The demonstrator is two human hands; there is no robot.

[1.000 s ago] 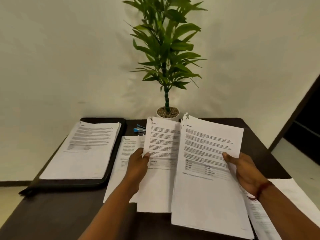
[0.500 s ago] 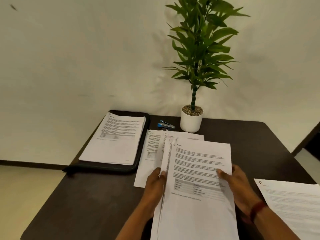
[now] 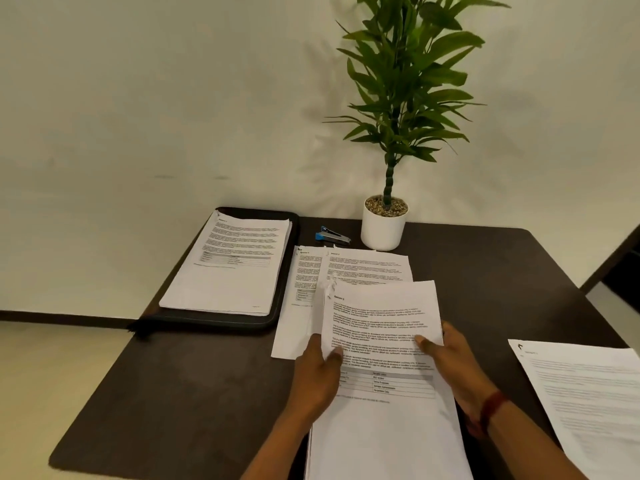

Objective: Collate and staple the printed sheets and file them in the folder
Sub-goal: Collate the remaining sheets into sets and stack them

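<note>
I hold a stack of printed sheets (image 3: 381, 327) over the near middle of the dark table (image 3: 180, 393). My left hand (image 3: 317, 375) grips its left edge with the thumb on top. My right hand (image 3: 450, 362) grips its right edge. Two more printed sets (image 3: 349, 268) lie flat on the table just beyond. An open black zip folder (image 3: 282, 306) sits at the far left with a pile of filed sheets (image 3: 228, 268) inside. A blue stapler (image 3: 330, 235) lies beside the folder, near the pot.
A green plant in a white pot (image 3: 382, 225) stands at the table's back edge against the wall. Another printed sheet (image 3: 585, 403) lies at the right, hanging over the table's near right edge. The floor shows to the left and right of the table.
The two bundles I held fanned apart have come together into one stack, lowered towards the table. The view has swung left, so the plant and folder appear further right.
</note>
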